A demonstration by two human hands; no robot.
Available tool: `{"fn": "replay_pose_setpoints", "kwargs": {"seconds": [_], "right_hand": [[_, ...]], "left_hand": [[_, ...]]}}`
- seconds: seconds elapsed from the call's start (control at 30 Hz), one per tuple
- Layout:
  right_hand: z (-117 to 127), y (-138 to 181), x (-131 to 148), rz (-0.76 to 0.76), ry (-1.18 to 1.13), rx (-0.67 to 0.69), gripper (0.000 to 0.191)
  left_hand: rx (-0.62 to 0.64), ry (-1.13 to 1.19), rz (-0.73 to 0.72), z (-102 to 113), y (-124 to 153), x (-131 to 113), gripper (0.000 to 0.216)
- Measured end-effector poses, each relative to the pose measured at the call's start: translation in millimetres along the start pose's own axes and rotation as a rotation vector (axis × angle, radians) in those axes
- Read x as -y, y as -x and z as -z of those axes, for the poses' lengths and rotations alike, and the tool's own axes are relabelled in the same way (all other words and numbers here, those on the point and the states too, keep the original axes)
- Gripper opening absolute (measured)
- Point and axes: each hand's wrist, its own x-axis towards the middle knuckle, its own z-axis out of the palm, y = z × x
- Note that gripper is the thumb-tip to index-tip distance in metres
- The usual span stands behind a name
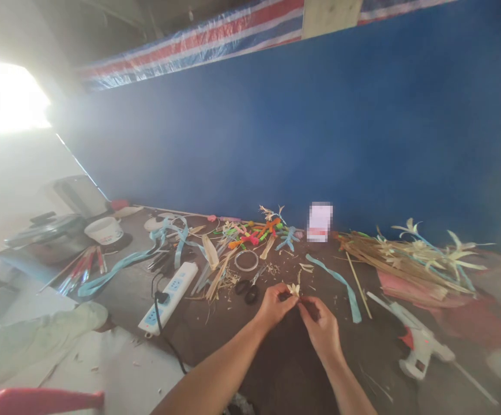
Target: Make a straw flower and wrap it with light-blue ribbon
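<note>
Both my hands meet over the dark table (pixel 285 363), pinching a small pale straw flower (pixel 294 289) between them. My left hand (pixel 275 305) grips it from the left with closed fingers. My right hand (pixel 320 327) holds its lower part from the right, fingers also closed. Black-handled scissors (pixel 248 287) lie just left of my left hand. A light blue strip (pixel 341 285) lies to the right of my hands.
A white glue gun (pixel 417 344) lies at the right. A heap of straw flowers on stems (pixel 410 259) sits behind it. A white power strip (pixel 170 297), a tape ring (pixel 246 260), coloured straw pieces (pixel 254 230), a white bowl (pixel 104 230) and blue ribbons (pixel 120 265) crowd the left.
</note>
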Motion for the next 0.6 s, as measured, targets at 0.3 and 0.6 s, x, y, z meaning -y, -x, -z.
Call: {"fn": "replay_pose_setpoints", "kwargs": {"seconds": [0.3,0.6], "right_hand": [[4.3,-0.6,-1.6,-0.023,0.057,0.034,0.018],[3.4,-1.0,-0.1,0.0,-0.031,0.057,0.019]], "left_hand": [[0.126,0.025,0.028,1.4,1.9,-4.9,0.025],[0.163,0.114,-0.006,5.0,2.5,-10.6,0.031]]}}
